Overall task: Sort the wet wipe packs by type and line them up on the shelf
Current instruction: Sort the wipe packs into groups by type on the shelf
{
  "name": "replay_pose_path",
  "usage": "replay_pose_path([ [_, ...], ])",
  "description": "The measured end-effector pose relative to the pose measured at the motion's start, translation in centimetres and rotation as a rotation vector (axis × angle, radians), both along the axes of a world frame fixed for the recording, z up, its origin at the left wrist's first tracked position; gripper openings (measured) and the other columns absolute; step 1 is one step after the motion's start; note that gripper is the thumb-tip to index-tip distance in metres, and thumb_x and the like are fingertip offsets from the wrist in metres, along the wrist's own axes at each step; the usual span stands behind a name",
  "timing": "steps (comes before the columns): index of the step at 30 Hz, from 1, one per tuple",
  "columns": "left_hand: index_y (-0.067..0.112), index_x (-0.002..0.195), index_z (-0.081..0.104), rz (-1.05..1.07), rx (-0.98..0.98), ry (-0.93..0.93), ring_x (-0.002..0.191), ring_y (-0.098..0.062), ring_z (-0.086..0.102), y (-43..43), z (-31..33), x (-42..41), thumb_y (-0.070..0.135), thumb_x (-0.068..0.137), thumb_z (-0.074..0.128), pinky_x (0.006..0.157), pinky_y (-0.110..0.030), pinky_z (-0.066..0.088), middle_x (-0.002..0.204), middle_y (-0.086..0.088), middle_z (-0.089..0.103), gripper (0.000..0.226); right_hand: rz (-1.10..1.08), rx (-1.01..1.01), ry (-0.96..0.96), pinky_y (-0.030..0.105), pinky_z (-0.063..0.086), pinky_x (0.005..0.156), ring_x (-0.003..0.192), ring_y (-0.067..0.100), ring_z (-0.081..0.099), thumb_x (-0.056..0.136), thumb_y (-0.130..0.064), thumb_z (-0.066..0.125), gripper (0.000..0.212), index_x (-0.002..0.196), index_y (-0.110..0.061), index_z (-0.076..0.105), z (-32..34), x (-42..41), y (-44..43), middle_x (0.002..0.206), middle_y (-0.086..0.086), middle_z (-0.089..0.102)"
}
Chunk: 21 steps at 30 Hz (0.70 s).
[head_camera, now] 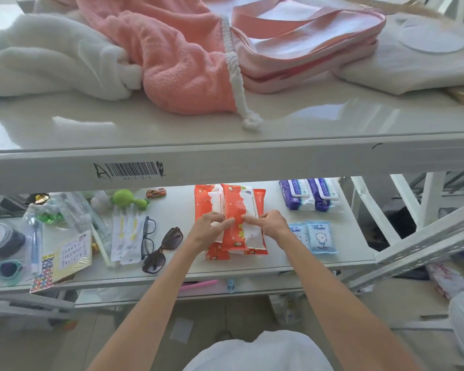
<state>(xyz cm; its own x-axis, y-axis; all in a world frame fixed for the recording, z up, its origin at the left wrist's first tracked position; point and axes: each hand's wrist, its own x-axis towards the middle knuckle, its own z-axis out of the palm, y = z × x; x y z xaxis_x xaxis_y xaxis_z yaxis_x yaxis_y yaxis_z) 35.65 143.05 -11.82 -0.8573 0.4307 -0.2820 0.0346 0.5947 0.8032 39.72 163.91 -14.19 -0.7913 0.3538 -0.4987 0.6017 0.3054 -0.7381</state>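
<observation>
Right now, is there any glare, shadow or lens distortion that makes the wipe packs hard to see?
Head view: bright glare on the glossy upper shelf; the wide lens bows its front edge. The lower shelf is evenly lit, in soft shade. The orange packs read clearly, partly covered by the left hand and right hand.

The orange-and-white wipe packs [232, 223] sit piled mid-shelf [252, 266], long sides running front to back. Right of them, 2 purple-and-white packs [311, 195] lie side by side at the back, with 2 small light-blue packs [314, 238] nearer the front edge.
</observation>
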Motion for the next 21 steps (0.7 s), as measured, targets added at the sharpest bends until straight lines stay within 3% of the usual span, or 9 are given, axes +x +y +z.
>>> replay_pose_path([
  [3,0.014,0.112,0.072,0.247,-0.220,0.210,0.114,-0.026,0.058,-0.9,-1.6,-1.2,0.043,0.093,0.066,0.099,-0.039,0.046,0.121,-0.010,0.060,0.036,-0.015,-0.002,0.001,0.038,0.050,0.070,0.075,0.022,0.063,0.073,-0.049,0.087,0.047,0.062,-0.017,0.055,-0.4,0.3,0.0,0.079,0.011,0.071],
  [6,0.013,0.133,0.048,0.380,-0.228,0.098,0.116,-0.033,0.055,-0.5,-2.6,-1.1,0.043,0.087,0.074,0.100,-0.042,0.047,0.130,-0.016,0.047,0.060,-0.083,0.068,0.046,0.036,0.051,0.079,0.091,0.022,0.064,0.083,-0.040,0.082,0.033,0.085,-0.013,0.064,-0.2,0.3,-0.1,0.097,0.007,0.070],
  [7,0.010,0.135,0.043,0.401,-0.200,0.064,0.118,-0.034,0.055,-0.1,-2.6,-1.1,0.040,0.085,0.077,0.101,-0.043,0.047,0.132,-0.018,0.047,0.067,-0.115,0.088,0.045,0.035,0.051,0.083,0.098,0.022,0.062,0.082,-0.044,0.082,0.042,0.100,-0.011,0.064,-0.3,0.3,-0.2,0.107,0.007,0.068],
  [9,0.004,0.138,0.037,0.465,-0.178,-0.014,0.125,-0.036,0.052,0.4,-2.8,-1.5,0.037,0.079,0.084,0.104,-0.045,0.047,0.135,-0.020,0.048,0.083,-0.148,0.063,-0.008,0.034,0.049,0.088,0.105,0.021,0.057,0.070,-0.065,0.083,0.082,0.123,-0.008,0.055,-0.5,0.0,-0.5,0.116,0.006,0.060],
  [11,0.006,0.136,0.044,0.473,-0.200,-0.114,0.125,-0.035,0.054,0.5,-3.5,-2.1,0.045,0.070,0.089,0.104,-0.049,0.049,0.132,-0.016,0.052,0.089,-0.134,-0.007,-0.075,0.035,0.049,0.087,0.105,0.020,0.056,0.042,-0.089,0.077,0.124,0.130,-0.005,0.052,-0.7,-0.1,-1.2,0.113,0.004,0.058],
  [12,0.012,0.129,0.050,0.460,-0.209,-0.155,0.120,-0.033,0.058,0.3,-4.4,-2.5,0.051,0.063,0.090,0.101,-0.049,0.052,0.127,-0.013,0.057,0.087,-0.121,-0.027,-0.088,0.034,0.051,0.086,0.105,0.021,0.059,0.031,-0.094,0.074,0.134,0.129,-0.005,0.054,-1.1,-0.1,-1.3,0.112,0.003,0.062],
  [15,0.027,0.116,0.051,0.474,-0.200,-0.212,0.113,-0.030,0.063,-0.2,-8.1,-3.3,0.052,0.050,0.089,0.093,-0.050,0.058,0.118,-0.007,0.060,0.080,-0.142,-0.109,-0.088,0.038,0.059,0.089,0.104,0.025,0.069,0.030,-0.084,0.085,0.121,0.120,-0.006,0.063,-2.4,-0.3,-0.8,0.110,0.005,0.072],
  [18,0.023,0.132,0.049,0.453,-0.201,-0.178,0.124,-0.033,0.051,0.3,-4.4,-0.8,0.045,0.066,0.089,0.105,-0.049,0.049,0.131,-0.013,0.047,0.080,-0.174,-0.246,-0.083,0.044,0.064,0.085,0.094,0.026,0.076,0.019,-0.073,0.095,0.118,0.115,-0.011,0.069,-3.6,-0.3,0.2,0.103,0.006,0.078],
  [21,0.020,0.137,0.040,0.490,-0.166,-0.232,0.125,-0.036,0.048,0.5,-3.5,-0.4,0.041,0.070,0.090,0.105,-0.048,0.047,0.136,-0.018,0.042,0.086,-0.176,-0.316,-0.002,0.046,0.065,0.081,0.092,0.026,0.078,0.030,-0.060,0.101,0.104,0.116,-0.013,0.068,-3.3,0.3,1.3,0.104,0.007,0.079],
])
